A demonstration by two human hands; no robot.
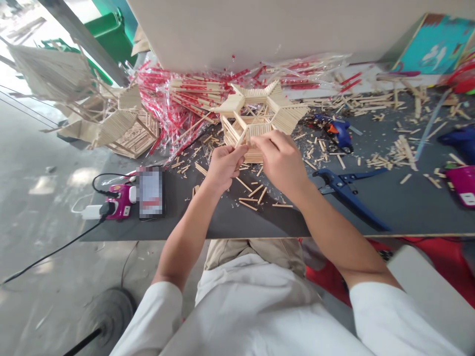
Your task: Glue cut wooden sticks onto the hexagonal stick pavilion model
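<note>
Pale wooden stick model (256, 111) stands mid-way along the far side of the dark grey table (415, 212), pinched by the left hand (222, 167) and right hand (279, 160), whose fingers hide the gripped part, before crumpled clear plastic bags of red-banded sticks (178, 101).
</note>
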